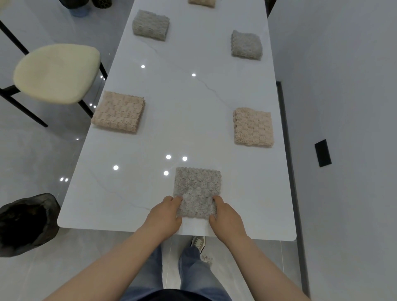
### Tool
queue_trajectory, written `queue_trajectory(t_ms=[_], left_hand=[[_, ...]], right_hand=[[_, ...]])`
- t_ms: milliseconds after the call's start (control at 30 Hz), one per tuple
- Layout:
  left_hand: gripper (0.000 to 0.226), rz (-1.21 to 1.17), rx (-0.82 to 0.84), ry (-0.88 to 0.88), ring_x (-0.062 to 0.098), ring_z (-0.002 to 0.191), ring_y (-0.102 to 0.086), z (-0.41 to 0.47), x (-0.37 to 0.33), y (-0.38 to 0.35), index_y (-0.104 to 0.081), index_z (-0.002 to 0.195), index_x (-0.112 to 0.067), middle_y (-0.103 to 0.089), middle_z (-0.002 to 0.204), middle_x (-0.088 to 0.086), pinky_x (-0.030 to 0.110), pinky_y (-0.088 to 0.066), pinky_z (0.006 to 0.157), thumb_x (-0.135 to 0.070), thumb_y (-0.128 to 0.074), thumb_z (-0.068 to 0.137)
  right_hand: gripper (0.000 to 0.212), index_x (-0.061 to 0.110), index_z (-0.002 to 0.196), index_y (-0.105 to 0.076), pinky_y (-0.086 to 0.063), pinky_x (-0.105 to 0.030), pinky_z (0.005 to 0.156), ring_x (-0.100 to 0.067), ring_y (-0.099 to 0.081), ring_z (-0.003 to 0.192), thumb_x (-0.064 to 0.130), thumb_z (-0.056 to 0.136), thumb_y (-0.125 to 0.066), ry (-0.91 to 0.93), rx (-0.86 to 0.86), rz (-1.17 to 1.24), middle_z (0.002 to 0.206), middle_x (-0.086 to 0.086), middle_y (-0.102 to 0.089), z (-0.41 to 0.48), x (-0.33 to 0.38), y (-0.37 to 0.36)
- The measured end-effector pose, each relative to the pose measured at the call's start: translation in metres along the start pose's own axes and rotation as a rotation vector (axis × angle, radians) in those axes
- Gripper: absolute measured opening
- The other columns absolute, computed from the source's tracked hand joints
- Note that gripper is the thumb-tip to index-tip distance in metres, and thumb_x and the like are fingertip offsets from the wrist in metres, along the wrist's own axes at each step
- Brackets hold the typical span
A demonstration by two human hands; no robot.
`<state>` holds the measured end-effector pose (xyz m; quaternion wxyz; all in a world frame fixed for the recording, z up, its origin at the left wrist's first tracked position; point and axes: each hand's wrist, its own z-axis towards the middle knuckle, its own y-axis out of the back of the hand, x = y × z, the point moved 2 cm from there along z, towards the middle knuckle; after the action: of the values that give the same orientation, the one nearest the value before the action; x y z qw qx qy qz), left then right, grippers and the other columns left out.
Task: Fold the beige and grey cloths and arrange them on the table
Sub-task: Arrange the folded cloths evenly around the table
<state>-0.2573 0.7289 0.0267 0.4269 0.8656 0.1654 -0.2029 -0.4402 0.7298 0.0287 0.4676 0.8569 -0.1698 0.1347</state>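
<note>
Grey cloth (196,191) and beige cloths (118,111): nubby, matt terry; table (182,96): glossy, smooth white marble-look top.

Near grey cloth (197,189) is being held flat as a folded square at the near end of the table (193,111), roughly centred. Its near corners are being pinched by the left hand (165,214) and right hand (227,217). Nubby bubble texture, scalloped far edge. Left beige cloth (118,112) is lying folded square at the left edge, mid-table. Right beige cloth (253,127) is lying folded opposite it near the right edge, layers showing on its left side. Far-left grey cloth (150,25) and far-right grey cloth (246,44) are lying folded further up, well apart. Top beige cloth (202,2) is being cut off by the frame edge.
</note>
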Motion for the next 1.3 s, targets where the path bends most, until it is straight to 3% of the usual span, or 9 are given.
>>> queue_trajectory(t_ms=[633,1000,1300], left_hand=[[0.057,0.097,0.007,-0.014,0.025,0.108,-0.055,-0.002,0.012,0.006,-0.026,0.147,-0.017,-0.047,0.127,0.009,0.031,-0.046,0.085,-0.020,-0.045,0.093],[0.057,0.140,0.010,-0.007,0.026,0.107,-0.056,-0.001,0.022,0.011,-0.027,0.147,-0.018,-0.048,0.126,0.008,0.033,-0.048,0.085,-0.021,-0.045,0.093],[0.058,0.077,0.020,-0.016,0.026,0.107,-0.055,0.000,0.025,0.012,-0.027,0.147,-0.019,-0.048,0.124,0.009,0.034,-0.047,0.088,-0.021,-0.046,0.092]], right_hand=[[0.053,0.018,0.144,-0.028,-0.040,-0.028,0.068,-0.023,-0.057,0.096,0.017,0.093,-0.042,-0.004,0.007,0.027,0.113,-0.010,-0.056,0.002,0.016,-0.008],[0.054,0.018,0.144,-0.029,-0.045,-0.030,0.076,-0.024,-0.057,0.098,0.014,0.092,-0.043,0.012,0.008,0.053,0.114,-0.010,-0.057,0.005,0.024,-0.009],[0.053,0.019,0.144,-0.030,-0.045,-0.030,0.073,-0.023,-0.058,0.095,0.014,0.092,-0.042,-0.002,0.000,0.041,0.112,-0.009,-0.058,0.005,0.026,-0.009]])
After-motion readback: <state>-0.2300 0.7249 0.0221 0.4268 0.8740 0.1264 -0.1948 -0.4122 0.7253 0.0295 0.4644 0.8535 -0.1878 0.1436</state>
